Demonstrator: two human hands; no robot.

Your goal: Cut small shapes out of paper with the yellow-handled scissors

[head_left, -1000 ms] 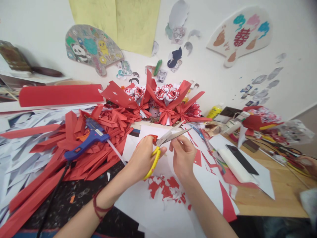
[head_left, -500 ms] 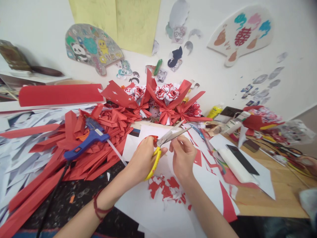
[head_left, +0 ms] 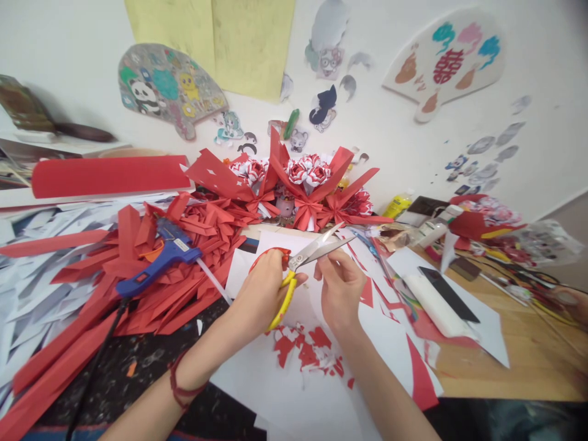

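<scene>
My left hand point(head_left: 264, 285) is closed round the handles of a pair of scissors point(head_left: 315, 250) with red and yellow grips. The blades stand slightly apart and point up to the right. Close under the lower blade, my right hand point(head_left: 340, 288) is pinched, thumb and fingertips together. What lies between its fingertips is hidden; a pale paper edge shows beside it. Below both hands, torn red and white paper scraps point(head_left: 309, 349) lie on white paper sheets point(head_left: 271, 398).
To the left, a blue glue gun point(head_left: 158, 264) rests on folded red paper strips point(head_left: 133, 306) beside white strips point(head_left: 32, 275). Red-wrapped paper flowers point(head_left: 310, 174) stand against the wall. A white roll point(head_left: 436, 306) and a dark phone-like slab point(head_left: 449, 295) lie right. Another person's hand point(head_left: 567, 300) shows far right.
The whole view has shifted slightly. Both hands and the scissors keep nearly the same pose, with the blades still slightly apart.
</scene>
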